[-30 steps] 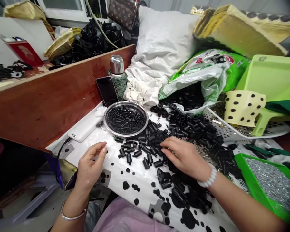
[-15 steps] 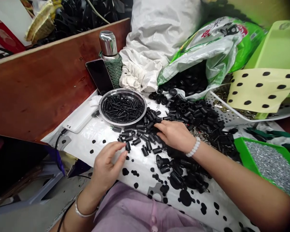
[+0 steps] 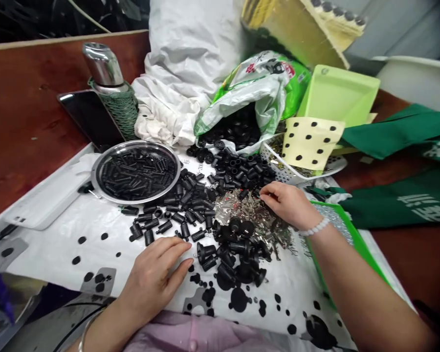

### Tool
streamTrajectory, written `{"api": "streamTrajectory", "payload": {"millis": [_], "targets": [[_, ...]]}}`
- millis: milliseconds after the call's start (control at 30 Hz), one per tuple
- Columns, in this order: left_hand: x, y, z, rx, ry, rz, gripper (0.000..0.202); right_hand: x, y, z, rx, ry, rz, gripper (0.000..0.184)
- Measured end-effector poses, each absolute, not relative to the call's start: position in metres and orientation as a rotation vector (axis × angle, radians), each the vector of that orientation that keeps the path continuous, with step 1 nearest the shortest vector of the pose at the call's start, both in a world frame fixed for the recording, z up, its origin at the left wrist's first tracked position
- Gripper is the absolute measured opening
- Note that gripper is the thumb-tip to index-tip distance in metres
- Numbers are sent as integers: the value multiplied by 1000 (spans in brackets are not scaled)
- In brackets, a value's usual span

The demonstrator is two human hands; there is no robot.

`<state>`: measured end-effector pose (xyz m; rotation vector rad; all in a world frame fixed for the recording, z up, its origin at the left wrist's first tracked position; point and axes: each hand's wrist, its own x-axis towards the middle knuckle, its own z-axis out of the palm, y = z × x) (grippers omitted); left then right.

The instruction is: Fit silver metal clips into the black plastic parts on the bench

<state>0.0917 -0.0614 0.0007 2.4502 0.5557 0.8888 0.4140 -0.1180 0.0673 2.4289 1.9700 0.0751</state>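
My left hand (image 3: 156, 271) rests low over the white sheet, with thumb and fingers apart and nothing visible between them. Just beyond its fingertips lie loose black cylindrical plastic parts (image 3: 184, 230). My right hand (image 3: 291, 204) has its fingers bent and pressed together at the right of the heap; whatever they hold, if anything, is hidden. Beneath and beside it spreads a pile of small silvery metal pieces (image 3: 238, 211). Black flanged parts (image 3: 205, 252) lie between my hands, nearer to me. A round metal dish (image 3: 178, 183) holds black screw-like or spring-like pieces.
Behind the dish, a phone (image 3: 91, 120) leans on a flask (image 3: 104, 66). An opened green-and-white bag (image 3: 271, 98) of black parts lies at the back. A white perforated basket (image 3: 278, 164) stands right, and a green tray (image 3: 355, 244) of small silvery pieces sits beside my right forearm.
The camera view has swung right. My right hand has moved from the black cylinders to the right side of the heap, by the metal pieces. My left hand no longer touches a black cylinder.
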Motion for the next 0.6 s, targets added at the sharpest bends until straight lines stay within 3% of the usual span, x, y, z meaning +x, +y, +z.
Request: {"api": "streamTrajectory", "payload": {"millis": [600], "targets": [[92,-67,9,2448,693,771,21,416,-104,27,2739,1820,-307,35]]}}
